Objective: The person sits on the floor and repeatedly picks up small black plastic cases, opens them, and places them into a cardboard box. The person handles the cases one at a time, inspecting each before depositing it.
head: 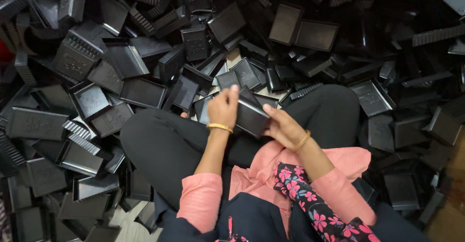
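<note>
Item: black tray (252, 117), held over my lap. My left hand (223, 107) clasps its left edge; my right hand (282, 127) grips its right side. Surrounding: heaped black trays (140, 92).

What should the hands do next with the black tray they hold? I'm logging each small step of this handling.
Probably turn the black tray to check its other side, then set it aside. Both the left hand and right hand grip it over the lap, tilted, while the surrounding pile of trays lies loose.
</note>
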